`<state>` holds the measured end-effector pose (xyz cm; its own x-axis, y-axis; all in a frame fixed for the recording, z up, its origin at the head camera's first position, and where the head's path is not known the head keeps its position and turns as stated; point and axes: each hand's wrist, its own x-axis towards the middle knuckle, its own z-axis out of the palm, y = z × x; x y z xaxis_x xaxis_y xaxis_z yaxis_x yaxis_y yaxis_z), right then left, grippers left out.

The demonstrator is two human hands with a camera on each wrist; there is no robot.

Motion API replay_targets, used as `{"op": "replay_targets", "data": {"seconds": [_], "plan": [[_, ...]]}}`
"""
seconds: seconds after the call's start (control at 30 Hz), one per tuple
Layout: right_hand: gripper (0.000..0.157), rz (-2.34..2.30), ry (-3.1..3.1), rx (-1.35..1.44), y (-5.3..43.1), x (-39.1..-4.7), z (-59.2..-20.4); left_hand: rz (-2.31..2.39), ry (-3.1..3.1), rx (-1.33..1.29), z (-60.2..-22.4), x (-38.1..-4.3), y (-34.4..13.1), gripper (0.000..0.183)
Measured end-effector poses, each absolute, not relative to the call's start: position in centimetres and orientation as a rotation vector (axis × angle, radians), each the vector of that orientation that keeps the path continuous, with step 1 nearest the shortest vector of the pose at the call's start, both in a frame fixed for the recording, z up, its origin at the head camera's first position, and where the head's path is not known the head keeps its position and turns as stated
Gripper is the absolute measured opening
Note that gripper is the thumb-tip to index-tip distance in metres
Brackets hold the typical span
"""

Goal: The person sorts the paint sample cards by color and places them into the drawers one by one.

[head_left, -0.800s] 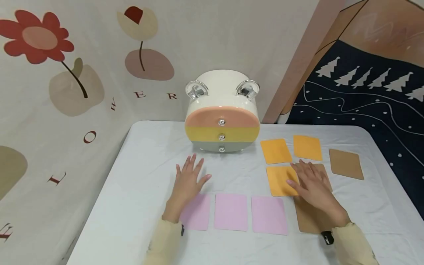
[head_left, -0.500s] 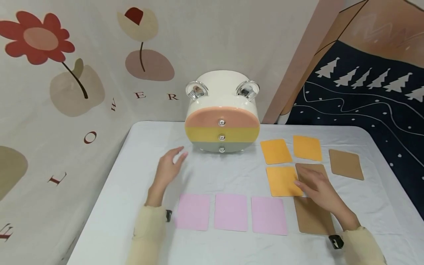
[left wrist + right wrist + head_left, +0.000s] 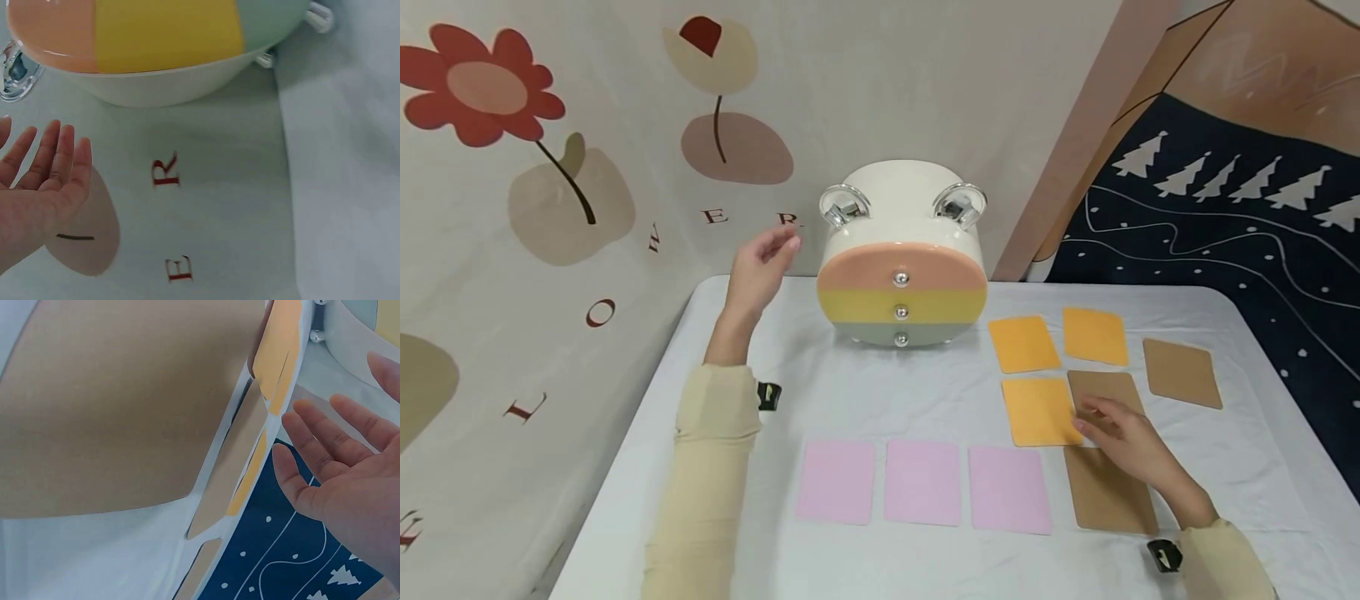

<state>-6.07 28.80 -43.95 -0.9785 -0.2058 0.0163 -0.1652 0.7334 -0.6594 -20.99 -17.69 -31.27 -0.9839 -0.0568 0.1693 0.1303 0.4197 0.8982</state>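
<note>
A small rounded cabinet (image 3: 901,265) with orange, yellow and green drawer fronts and silver knobs stands at the back of the table. My left hand (image 3: 758,271) is raised to the left of it, apart from the silver ear-like part (image 3: 844,205) on that side. In the left wrist view the left hand's fingers (image 3: 47,162) are loosely bent and hold nothing. My right hand (image 3: 1123,437) hovers over the brown cards (image 3: 1111,496), near an orange card (image 3: 1037,412). Its fingers (image 3: 328,437) are relaxed, with nothing in them.
A row of pink cards (image 3: 922,483) lies along the front of the white table (image 3: 880,567). More orange cards (image 3: 1094,336) and a brown card (image 3: 1182,372) lie on the right. Printed cloth (image 3: 587,75) hangs behind the table.
My left hand has risen from beside the pink cards, moving back and left to the cabinet's left side. The right hand has drawn slightly toward me and right, uncovering part of an orange card.
</note>
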Motion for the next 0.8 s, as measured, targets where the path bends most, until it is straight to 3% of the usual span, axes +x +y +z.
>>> {"op": "replay_targets", "data": {"seconds": [0.37,0.57,0.8], "plan": [[0.044,-1.089,2.892,-0.372,28.7,-6.2,-44.4,-1.635,-2.529,-0.175,-26.7,-23.8,-16.3,0.033],[0.043,-1.086,2.866,-0.483,28.2,-7.0,-43.9,-1.636,-2.599,-0.193,-26.2,-24.5,-15.8,0.032],[0.043,-1.097,2.765,-0.600,26.0,-9.9,-40.8,-1.679,-2.615,-0.162,-26.4,-24.6,-15.5,0.032]]}}
